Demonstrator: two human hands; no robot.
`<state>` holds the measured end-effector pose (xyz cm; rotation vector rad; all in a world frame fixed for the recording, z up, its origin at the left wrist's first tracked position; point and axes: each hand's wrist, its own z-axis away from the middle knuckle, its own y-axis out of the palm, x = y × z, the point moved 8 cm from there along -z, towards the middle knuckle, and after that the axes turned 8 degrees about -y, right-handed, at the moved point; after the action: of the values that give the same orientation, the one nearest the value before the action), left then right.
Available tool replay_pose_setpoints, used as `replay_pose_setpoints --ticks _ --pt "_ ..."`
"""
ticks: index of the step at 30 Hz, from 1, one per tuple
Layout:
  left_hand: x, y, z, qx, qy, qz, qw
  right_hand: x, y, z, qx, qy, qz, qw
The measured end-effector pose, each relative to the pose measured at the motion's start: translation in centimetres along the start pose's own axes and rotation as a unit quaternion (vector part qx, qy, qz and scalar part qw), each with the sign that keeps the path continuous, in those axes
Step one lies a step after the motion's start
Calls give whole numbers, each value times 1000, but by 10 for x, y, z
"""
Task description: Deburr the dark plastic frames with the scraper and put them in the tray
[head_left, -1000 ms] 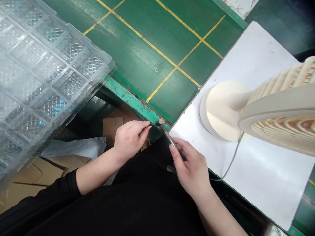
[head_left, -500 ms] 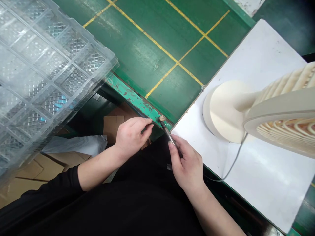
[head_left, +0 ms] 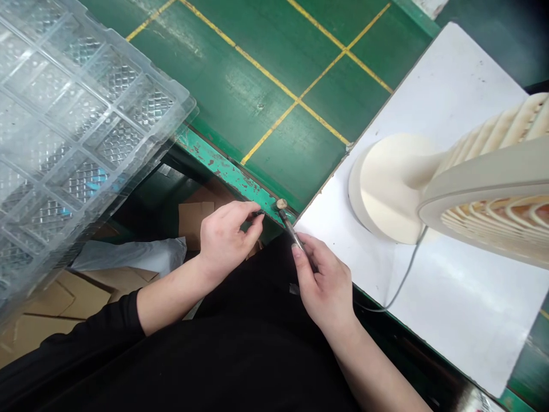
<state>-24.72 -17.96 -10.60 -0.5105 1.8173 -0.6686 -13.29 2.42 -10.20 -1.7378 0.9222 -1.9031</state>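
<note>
My right hand (head_left: 323,280) is closed round the dark handle of a slim metal tool (head_left: 291,229). The tool's upper end meets a small round tan piece (head_left: 281,203) at the green bench edge (head_left: 227,171). Left of it, my left hand (head_left: 227,234) pinches a small dark piece (head_left: 258,213) between thumb and forefinger, too small to identify. A short gap separates the dark piece from the tool.
Clear plastic compartment trays (head_left: 86,114) stand at the left. A cream fan (head_left: 386,189) with a grey cord (head_left: 407,274) rests on a white board (head_left: 454,320) at the right. Cardboard (head_left: 72,292) and a plastic bag (head_left: 132,256) lie below the bench.
The view has shifted slightly, so bench, trays and fan appear a little further left and up. The dark piece shows more clearly in my left fingertips. Both hands keep their holds.
</note>
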Motion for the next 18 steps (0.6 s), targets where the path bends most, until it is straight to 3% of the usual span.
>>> replay_pose_setpoints --ticks 11,18 --pt "-3 0 3 -26 20 -8 999 3 1 -3 -4 -29 -6 1000" --pt "-1 -1 4 -9 29 -16 999 4 0 2 1 -21 -31 999"
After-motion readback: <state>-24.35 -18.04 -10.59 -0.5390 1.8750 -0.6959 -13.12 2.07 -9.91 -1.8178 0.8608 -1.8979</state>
